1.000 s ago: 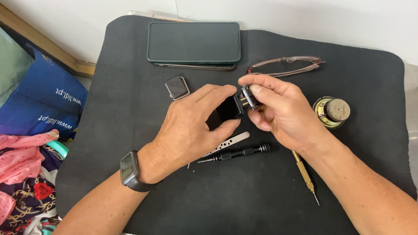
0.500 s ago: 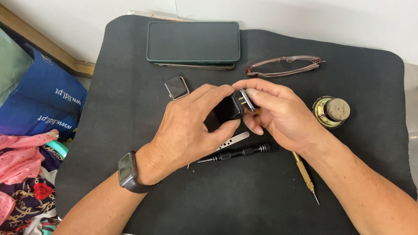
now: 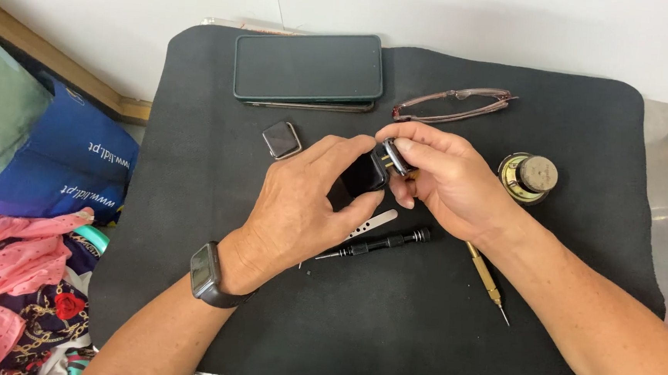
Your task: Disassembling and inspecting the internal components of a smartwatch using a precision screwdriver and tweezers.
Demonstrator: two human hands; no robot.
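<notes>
Head view, looking straight down at a black work mat. Both hands meet just above its centre. The left hand has thumb and fingers closed around a small dark watch body, gripping it by its edges. The right hand pinches a small silvery piece against the body's upper right corner, fingertips closed on it (whether it is joined to the body I cannot tell).

By my reading, the step in hand is fitting or freeing that piece at the body's edge. A next move would call for a steady left grip and a fine, controlled push or pull from the right fingertips, since the part is tiny and could slip.

Around the hands, clock-wise from the watch body: a phone in a dark green case at 11, folded glasses at 1, a small round brass tool with a cork-like top at 3, a thin brass screwdriver at 5, a black screwdriver and pale tweezers at 6, and a loose square watch screen at 10.
</notes>
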